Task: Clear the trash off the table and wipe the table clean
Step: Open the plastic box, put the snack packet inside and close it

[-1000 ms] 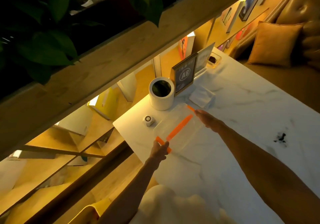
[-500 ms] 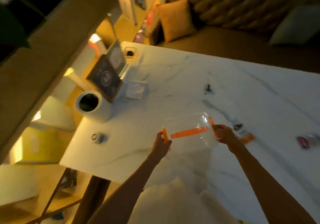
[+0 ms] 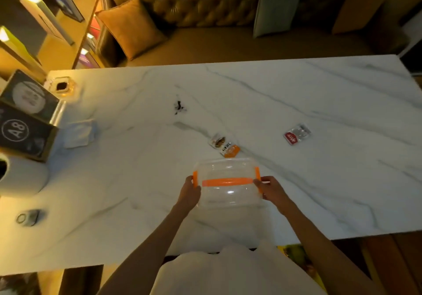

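Observation:
I hold a clear plastic container (image 3: 226, 180) with orange clips and an orange handle just above the white marble table (image 3: 296, 102). My left hand (image 3: 189, 192) grips its left end, my right hand (image 3: 271, 192) its right end. Just beyond the container lies an orange and white snack wrapper (image 3: 225, 145). A red and silver wrapper (image 3: 296, 134) lies farther right. A small black smudge (image 3: 178, 107) marks the table behind them.
At the table's left end stand a white cylindrical bin (image 3: 20, 176), dark sign stands (image 3: 22, 127), a folded white cloth or napkin stack (image 3: 78, 133), a glass ashtray (image 3: 62, 87) and a small round device (image 3: 28, 217). A cushioned sofa (image 3: 205, 15) runs behind the table.
The container has travelled from beside the white bin at the table's left end toward the middle, near the wrappers. My view has swung right with it. Both hands kept their grip.

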### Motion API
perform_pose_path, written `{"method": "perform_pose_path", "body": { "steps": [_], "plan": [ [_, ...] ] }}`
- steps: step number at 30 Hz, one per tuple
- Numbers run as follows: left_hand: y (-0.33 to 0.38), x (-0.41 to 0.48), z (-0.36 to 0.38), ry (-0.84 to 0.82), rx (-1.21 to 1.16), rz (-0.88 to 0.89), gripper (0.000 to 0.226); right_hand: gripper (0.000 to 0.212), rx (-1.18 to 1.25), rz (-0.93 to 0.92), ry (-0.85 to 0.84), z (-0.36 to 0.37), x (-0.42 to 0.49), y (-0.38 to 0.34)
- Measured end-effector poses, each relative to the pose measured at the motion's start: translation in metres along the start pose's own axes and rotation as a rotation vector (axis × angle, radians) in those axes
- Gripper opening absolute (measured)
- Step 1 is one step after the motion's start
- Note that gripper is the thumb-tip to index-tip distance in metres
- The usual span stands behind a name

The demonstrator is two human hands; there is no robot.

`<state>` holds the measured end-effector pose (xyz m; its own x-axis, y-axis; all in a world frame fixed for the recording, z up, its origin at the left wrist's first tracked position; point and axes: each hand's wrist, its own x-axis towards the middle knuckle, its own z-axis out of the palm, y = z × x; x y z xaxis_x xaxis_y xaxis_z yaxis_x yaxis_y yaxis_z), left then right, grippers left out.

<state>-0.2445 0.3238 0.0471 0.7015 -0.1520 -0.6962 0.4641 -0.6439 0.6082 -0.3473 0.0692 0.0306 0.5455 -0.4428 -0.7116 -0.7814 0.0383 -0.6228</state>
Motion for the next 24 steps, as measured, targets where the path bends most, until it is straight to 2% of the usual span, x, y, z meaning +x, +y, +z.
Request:
{"method": "perform_pose_path", "body": {
  "steps": [2, 5, 9, 11, 17, 21, 24],
  "plan": [
    [0.0, -0.004, 0.009, 0.024, -0.017, -0.008, 0.047, 0.049, -0.074, -0.019, -0.014, -0.001, 0.002, 0.008],
    [-0.006, -0.004, 0.012, 0.056, 0.019, 0.016, 0.046, 0.051, -0.249, -0.14, 0.011, 0.0, 0.004, 0.011],
    [-0.012, -0.01, 0.021, 0.139, 0.105, 0.074, 0.036, 0.039, -0.377, -0.333, 0.071, 0.005, -0.004, 0.012],
    [-0.01, -0.014, 0.029, 0.201, 0.123, 0.077, 0.032, 0.036, -0.398, -0.37, 0.093, 0.008, -0.006, 0.014],
    [-0.024, -0.003, 0.029, 0.306, 0.112, -0.016, 0.019, 0.037, -0.386, -0.337, 0.163, 0.008, -0.002, 0.016],
    [-0.028, -0.011, 0.04, 0.368, -0.005, -0.067, 0.025, 0.038, -0.269, -0.253, 0.183, 0.009, -0.002, 0.02],
    [-0.037, -0.01, 0.042, 0.332, -0.099, -0.091, 0.024, 0.039, -0.212, -0.172, 0.173, 0.007, 0.003, 0.038]
  ]
}}
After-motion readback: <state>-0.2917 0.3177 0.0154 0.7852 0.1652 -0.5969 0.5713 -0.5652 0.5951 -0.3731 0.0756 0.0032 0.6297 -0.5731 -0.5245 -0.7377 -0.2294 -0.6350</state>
